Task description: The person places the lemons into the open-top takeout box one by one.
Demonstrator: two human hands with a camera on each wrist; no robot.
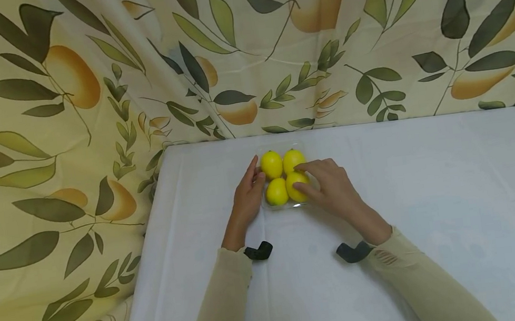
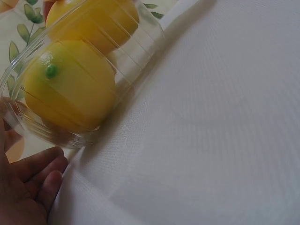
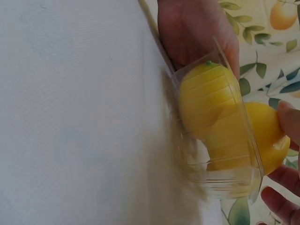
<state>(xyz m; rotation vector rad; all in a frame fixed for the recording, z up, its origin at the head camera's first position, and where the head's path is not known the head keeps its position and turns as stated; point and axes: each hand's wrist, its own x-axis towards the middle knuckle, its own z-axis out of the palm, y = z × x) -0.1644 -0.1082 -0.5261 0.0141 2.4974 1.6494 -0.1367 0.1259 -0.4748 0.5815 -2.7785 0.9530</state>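
Observation:
Several yellow lemons sit in two rows in a clear plastic container (image 1: 283, 207) on the table. My right hand (image 1: 332, 186) pinches the near-right lemon (image 1: 295, 187) between thumb and fingers. In the right wrist view, that lemon (image 3: 269, 133) stands partly above the container's rim, while another lemon (image 3: 201, 93) lies lower behind the clear wall. At the container's left side, my left hand (image 1: 247, 196) rests with its fingers extended along the wall. Seen from the left wrist, the near-left lemon (image 2: 70, 89) shows a green tip, and the left fingers (image 2: 40, 171) lie beside the container's lower corner.
A white cloth (image 1: 434, 204) covers the table, whose far edge meets a curtain (image 1: 306, 86) printed with leaves and fruit. The same patterned fabric hangs along the left side. Dark wrist-mounted devices (image 1: 355, 251) project inward from both sleeves.

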